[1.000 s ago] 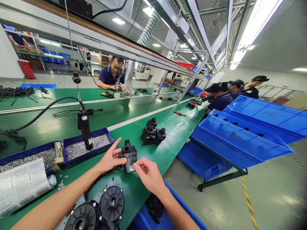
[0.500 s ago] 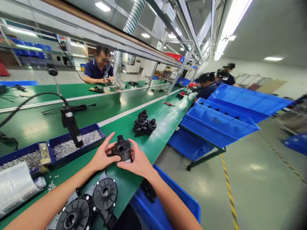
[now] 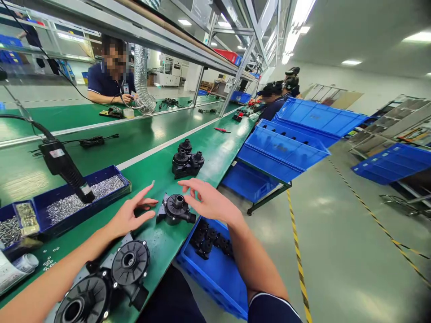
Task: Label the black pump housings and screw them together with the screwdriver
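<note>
A black pump-like housing [image 3: 174,210] with a round ribbed top and a side spout rests on the green bench, between my two hands. To its left, my left hand [image 3: 132,211] is open, fingers apart and holding nothing. My right hand [image 3: 205,197] hovers at its upper right, fingers spread and slightly bent; whether a fingertip touches the housing I cannot tell. Nearer to me lie two larger round black housings [image 3: 130,261] with screws around their rims. Beyond my hands stands a cluster of similar black housings [image 3: 187,159].
A power screwdriver [image 3: 65,168] hangs over a blue bin of small metal parts [image 3: 79,197] at left. Loose washers [image 3: 50,260] lie on the bench. Below the bench edge, a blue crate [image 3: 215,278] holds several black parts. Blue crates [image 3: 279,148] stand at right. A co-worker [image 3: 109,80] sits opposite.
The black housing has gone from between both hands down onto the bench, and its spout now points right. Both hands have let go and opened. The view has swung right.
</note>
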